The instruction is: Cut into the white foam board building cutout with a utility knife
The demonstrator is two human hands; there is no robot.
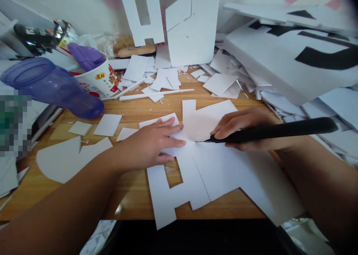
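A large white foam board sheet with stepped edges and a rectangular cut-out lies on the wooden table, overhanging its front edge. My left hand is open, palm down, with fingers spread over the sheet's left part. In my right hand is a long black craft knife, gripped near its front end. Its thin tip points left and touches the sheet, or nearly so, just right of my left fingertips. A straight cut line runs down the sheet below the tip.
Loose white offcuts and a notched, rounded piece lie at left. Behind them stand a blue translucent bottle and a paper cup. Tall white boards lean at the back. A white box and stacked scraps crowd the right.
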